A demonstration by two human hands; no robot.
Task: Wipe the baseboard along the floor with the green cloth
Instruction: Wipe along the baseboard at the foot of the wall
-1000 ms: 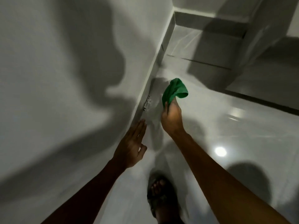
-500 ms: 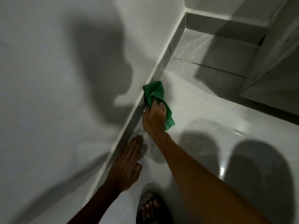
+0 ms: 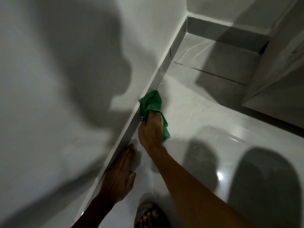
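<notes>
The right hand (image 3: 152, 129) squeezes the green cloth (image 3: 152, 102) against the baseboard (image 3: 131, 129) at 12 o'clock of the knuckles — so it rubs. The left hand (image 3: 120, 176), at 7 o'clock, lies flat and empty — likely for balance.

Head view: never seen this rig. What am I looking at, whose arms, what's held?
There is no machine here. A person wears one wide-angle camera on the head, looking forward and down, so both arms come in from the bottom edge. The right hand grips a green cloth and presses it against the grey baseboard where wall meets glossy tiled floor. The left hand lies flat and open, by the baseboard's foot, holding nothing. A sandalled foot shows at the bottom. The dark shapes are shadows.
</notes>
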